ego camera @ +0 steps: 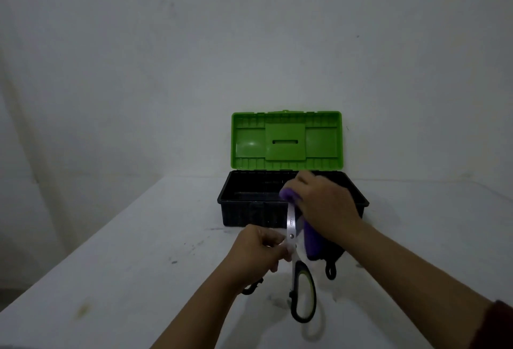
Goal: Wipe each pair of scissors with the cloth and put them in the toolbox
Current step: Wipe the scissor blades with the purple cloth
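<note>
The scissors (292,233) stand nearly upright in front of me, blades up and the black-and-green handle loop hanging low over the table (138,251). My left hand (261,248) pinches them around the pivot, fingers curled tight, so the blades stay steady and exposed for wiping. My right hand (324,204) is wrapped round the purple cloth (312,237), which is bunched over the blade tips and trails down beside the steel; that grip lets me drag the cloth along the metal without touching an edge. Just behind, the toolbox (249,209) sits with its green lid (286,140) propped open, its dark tray looking ready for them, I judge. More black handle loops (330,271) peek out below my hands, likely other pairs waiting, though I cannot tell for sure.
</note>
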